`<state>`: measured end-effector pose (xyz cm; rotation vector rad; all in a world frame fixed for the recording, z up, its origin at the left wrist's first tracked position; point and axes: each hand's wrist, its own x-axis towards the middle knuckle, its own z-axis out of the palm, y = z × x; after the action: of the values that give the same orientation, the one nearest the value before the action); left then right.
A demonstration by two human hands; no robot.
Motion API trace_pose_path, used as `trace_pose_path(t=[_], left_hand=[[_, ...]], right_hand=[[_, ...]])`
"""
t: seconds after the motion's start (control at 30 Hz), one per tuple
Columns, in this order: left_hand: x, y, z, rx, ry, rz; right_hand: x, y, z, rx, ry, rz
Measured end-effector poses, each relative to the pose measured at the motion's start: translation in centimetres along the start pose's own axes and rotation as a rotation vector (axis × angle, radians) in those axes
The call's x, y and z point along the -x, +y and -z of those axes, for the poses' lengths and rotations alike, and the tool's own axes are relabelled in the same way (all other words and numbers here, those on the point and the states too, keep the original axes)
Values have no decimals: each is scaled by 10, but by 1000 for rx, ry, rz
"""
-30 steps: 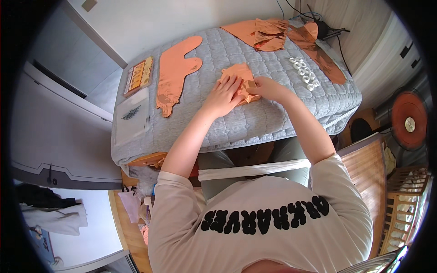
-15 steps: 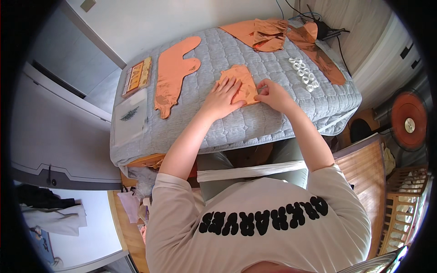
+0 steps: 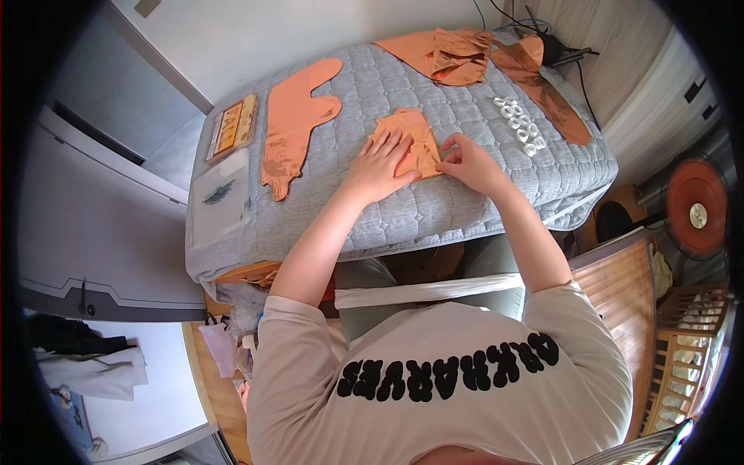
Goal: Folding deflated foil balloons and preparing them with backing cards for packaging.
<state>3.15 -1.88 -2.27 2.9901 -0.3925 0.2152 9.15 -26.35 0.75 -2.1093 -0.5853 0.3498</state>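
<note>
Left hand [image 3: 378, 167] lies flat, fingers spread, on crinkled orange foil piece [image 3: 411, 139]; right hand [image 3: 465, 163] fingers pinch its edge.

A table covered with a grey quilted pad [image 3: 403, 209] carries everything. Near its middle lies a folded orange foil piece [image 3: 411, 136]. Left of that piece lies a long orange foil shape [image 3: 294, 124], further left a flat box [image 3: 231, 128] and a white sheet [image 3: 221, 198]. Right of it lie white rings [image 3: 521, 124]; beyond it, crumpled orange foil [image 3: 457, 54].
</note>
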Motion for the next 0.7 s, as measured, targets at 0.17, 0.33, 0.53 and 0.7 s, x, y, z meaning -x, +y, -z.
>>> trace_pose_path(t=[0.17, 0.33, 0.53, 0.7], left_hand=[[-2, 4, 4, 16, -16, 7], [-1, 1, 1, 2, -8, 2], [0, -2, -3, 0, 25, -23], [-1, 0, 0, 17, 17, -6]], right_hand=[[-3, 1, 1, 141, 7, 56], [2, -6, 1, 233, -15, 40], [-2, 3, 20, 447, 39, 86], [-29, -1, 6, 148, 31, 409]])
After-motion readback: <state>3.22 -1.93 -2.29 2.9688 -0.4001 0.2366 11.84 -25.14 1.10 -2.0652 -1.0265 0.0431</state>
